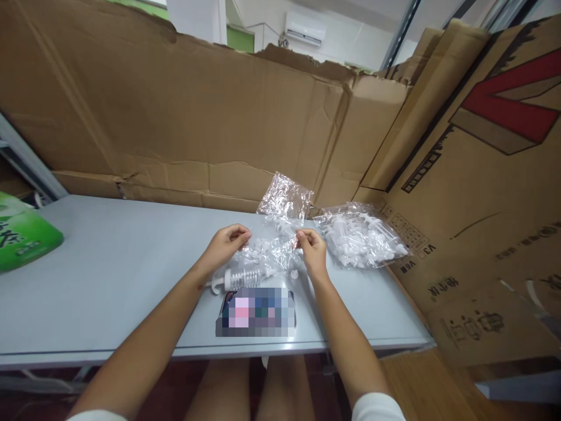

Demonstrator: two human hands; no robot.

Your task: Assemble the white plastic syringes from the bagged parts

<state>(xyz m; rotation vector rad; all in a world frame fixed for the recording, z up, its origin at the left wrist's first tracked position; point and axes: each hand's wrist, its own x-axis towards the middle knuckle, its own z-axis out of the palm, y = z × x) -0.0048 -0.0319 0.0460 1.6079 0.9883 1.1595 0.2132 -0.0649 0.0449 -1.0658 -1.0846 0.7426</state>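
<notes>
Bag (284, 252) lies at frame centre, crumpled, long axis unclear, directly left of the nearer right hand (314, 250), whose thumb and finger pinch its edge. Left hand (225, 244): fingertips together, at the bag's left side; I cannot tell whether they grip it.

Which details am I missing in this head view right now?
In the head view:
- Screen of the black-edged rectangular phone: covered by pixelation.
- Far left part of the glossy green plastic package: cut off by the left edge.
- Count of white plastic pieces in the right-side clear bag: hidden by overlap and glare.
- Whether the left hand grips anything: fingertips too small and blurred.
</notes>
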